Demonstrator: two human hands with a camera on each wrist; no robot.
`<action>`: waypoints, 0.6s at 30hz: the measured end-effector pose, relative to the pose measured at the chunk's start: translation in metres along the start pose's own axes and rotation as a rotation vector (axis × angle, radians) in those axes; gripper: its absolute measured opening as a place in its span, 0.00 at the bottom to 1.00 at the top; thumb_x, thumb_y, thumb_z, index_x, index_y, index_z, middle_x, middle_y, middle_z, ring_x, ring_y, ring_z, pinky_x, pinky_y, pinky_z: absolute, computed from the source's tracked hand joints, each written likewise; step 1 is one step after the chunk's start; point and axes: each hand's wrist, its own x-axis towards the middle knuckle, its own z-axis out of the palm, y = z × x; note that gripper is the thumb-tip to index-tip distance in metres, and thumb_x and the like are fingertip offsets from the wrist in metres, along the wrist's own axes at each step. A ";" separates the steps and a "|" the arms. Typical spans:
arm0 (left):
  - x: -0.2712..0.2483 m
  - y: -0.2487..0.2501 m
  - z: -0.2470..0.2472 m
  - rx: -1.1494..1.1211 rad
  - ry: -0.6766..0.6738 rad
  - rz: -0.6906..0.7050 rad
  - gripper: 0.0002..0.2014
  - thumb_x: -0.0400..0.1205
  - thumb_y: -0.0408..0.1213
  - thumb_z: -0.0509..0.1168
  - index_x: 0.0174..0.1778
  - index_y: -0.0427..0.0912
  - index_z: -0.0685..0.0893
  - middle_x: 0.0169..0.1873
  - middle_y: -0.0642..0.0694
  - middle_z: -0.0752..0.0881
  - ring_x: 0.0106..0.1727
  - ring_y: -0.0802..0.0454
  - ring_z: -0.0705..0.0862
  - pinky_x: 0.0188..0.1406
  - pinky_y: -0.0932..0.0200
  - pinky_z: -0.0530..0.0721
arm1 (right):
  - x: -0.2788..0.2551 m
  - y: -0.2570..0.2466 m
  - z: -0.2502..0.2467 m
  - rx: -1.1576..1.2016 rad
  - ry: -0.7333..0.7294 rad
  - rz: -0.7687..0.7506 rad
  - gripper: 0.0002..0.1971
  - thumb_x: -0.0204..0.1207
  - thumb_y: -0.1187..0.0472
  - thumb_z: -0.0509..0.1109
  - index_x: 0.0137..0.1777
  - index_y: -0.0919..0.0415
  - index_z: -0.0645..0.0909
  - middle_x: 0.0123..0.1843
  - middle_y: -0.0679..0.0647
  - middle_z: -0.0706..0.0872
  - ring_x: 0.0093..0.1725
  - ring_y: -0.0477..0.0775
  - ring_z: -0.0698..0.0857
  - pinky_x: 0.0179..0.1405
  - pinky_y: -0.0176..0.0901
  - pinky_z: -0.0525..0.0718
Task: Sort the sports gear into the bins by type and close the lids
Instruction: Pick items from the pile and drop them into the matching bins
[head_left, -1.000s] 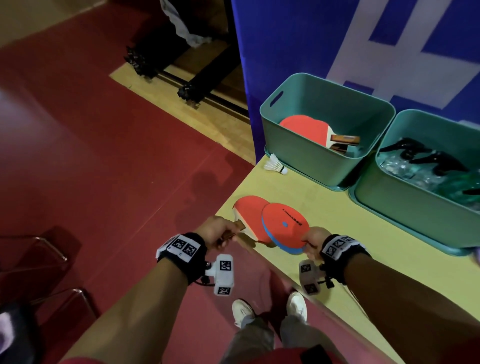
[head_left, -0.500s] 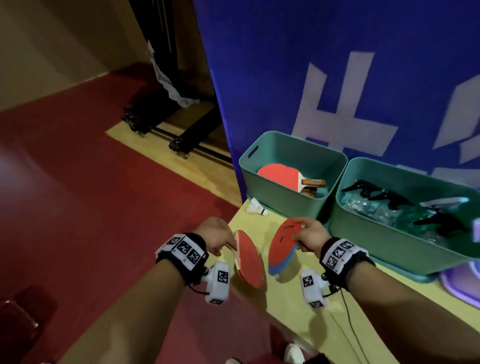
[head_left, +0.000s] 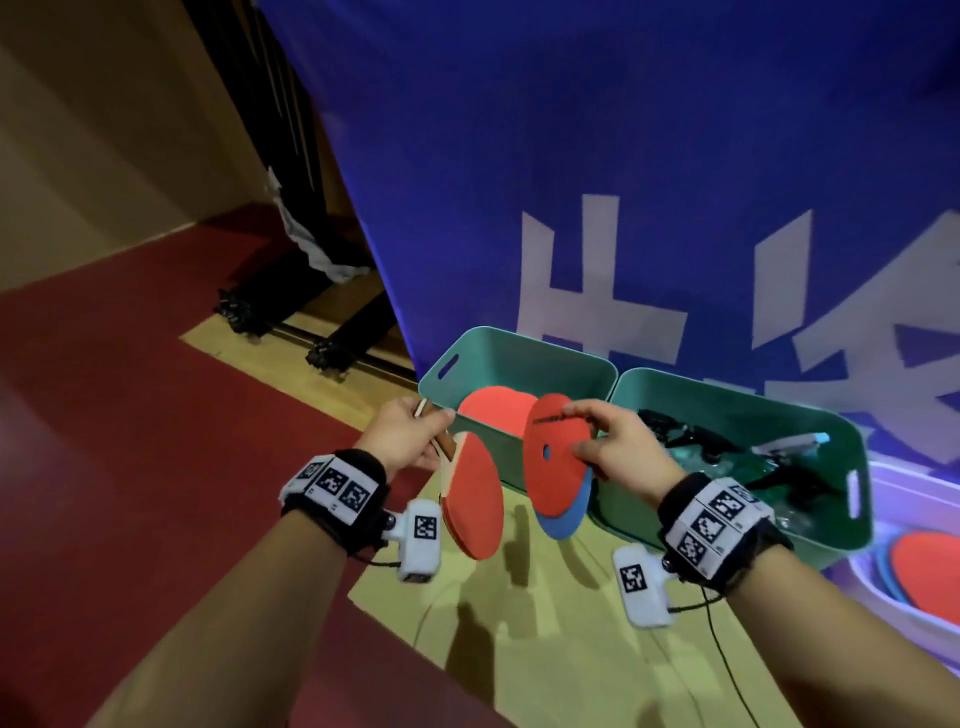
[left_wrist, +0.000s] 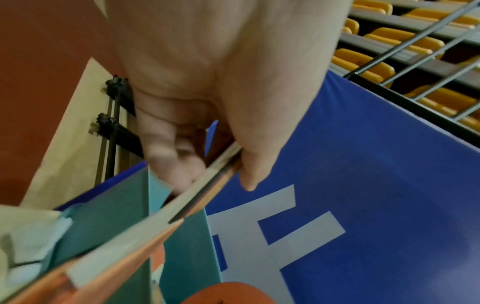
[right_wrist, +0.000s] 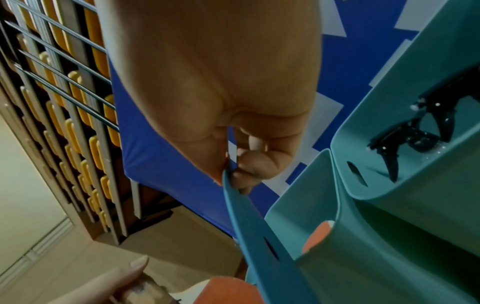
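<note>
head view alone shows left hand (head_left: 402, 434) gripping paddle (head_left: 475, 501).

Dim indoor light, head view soft with wide-angle bending at edges; hard shadows on the yellow surface (head_left: 519, 649); both wrist views motion-blurred, purple glare at far right

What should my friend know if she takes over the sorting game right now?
Left hand grips a red paddle by its handle. Right hand pinches a red and a blue disc together.
Both are held up just in front of the left teal bin, which already has a red paddle inside. The right teal bin holds black-topped gear.
Done: some gear is binned.
Left: drop these in by type, bin the red and blue pieces in the tray at far right, close the lids.
</note>
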 end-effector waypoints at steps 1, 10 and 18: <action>0.001 0.007 0.002 -0.027 0.001 0.023 0.11 0.81 0.39 0.70 0.50 0.35 0.80 0.34 0.38 0.84 0.20 0.52 0.74 0.16 0.62 0.78 | -0.001 -0.003 -0.008 -0.001 0.022 -0.013 0.23 0.70 0.79 0.69 0.59 0.55 0.83 0.48 0.45 0.84 0.37 0.40 0.80 0.28 0.23 0.75; 0.034 0.054 0.019 -0.278 -0.079 0.078 0.16 0.81 0.43 0.71 0.56 0.34 0.79 0.44 0.35 0.89 0.20 0.51 0.80 0.20 0.63 0.79 | 0.016 -0.007 -0.045 0.108 0.165 -0.029 0.22 0.73 0.77 0.66 0.59 0.52 0.83 0.47 0.55 0.82 0.26 0.49 0.76 0.23 0.41 0.76; 0.089 0.080 0.023 -0.235 -0.233 0.202 0.11 0.76 0.18 0.70 0.51 0.32 0.80 0.47 0.36 0.89 0.34 0.43 0.89 0.35 0.54 0.91 | 0.041 -0.001 -0.055 0.126 0.253 0.029 0.20 0.75 0.75 0.67 0.62 0.53 0.82 0.48 0.56 0.81 0.25 0.48 0.76 0.23 0.42 0.76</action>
